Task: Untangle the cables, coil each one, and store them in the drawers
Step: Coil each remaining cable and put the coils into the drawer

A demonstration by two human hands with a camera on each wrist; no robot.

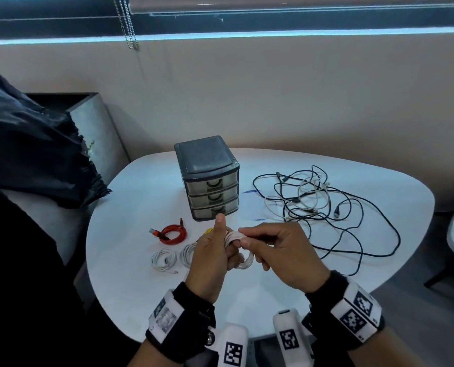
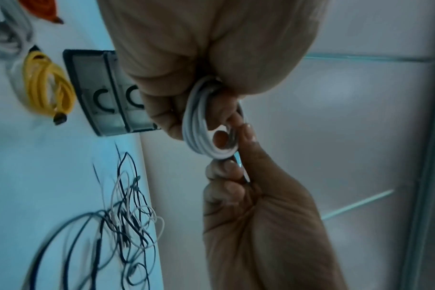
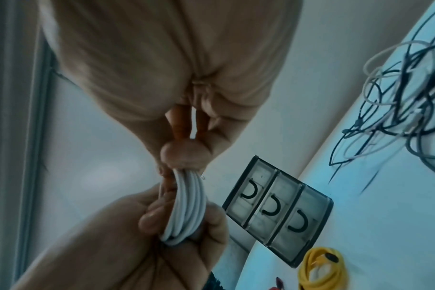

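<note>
While a knot of thin black and grey cables (image 1: 324,207) lies unsorted on the right of the rounded white table (image 1: 130,300), both hands work above its near middle on a white cable wound into a small ring (image 1: 240,251). The left hand (image 1: 211,258) curls its fingers round the ring with the thumb raised, probably to keep the loops from springing apart, and the right hand (image 1: 279,254) pinches the ring's upper side, apparently wrapping the loose end. Finished coils rest to the left: a red one (image 1: 173,235), two white ones (image 1: 165,260), and a yellow one (image 3: 320,268) just in front of the small grey three-drawer plastic cabinet (image 1: 207,178). All three drawers look closed, so nothing seems stored yet. Bare tabletop lies near the front edge, while the tangle's outer black loops run close to the right rim.
</note>
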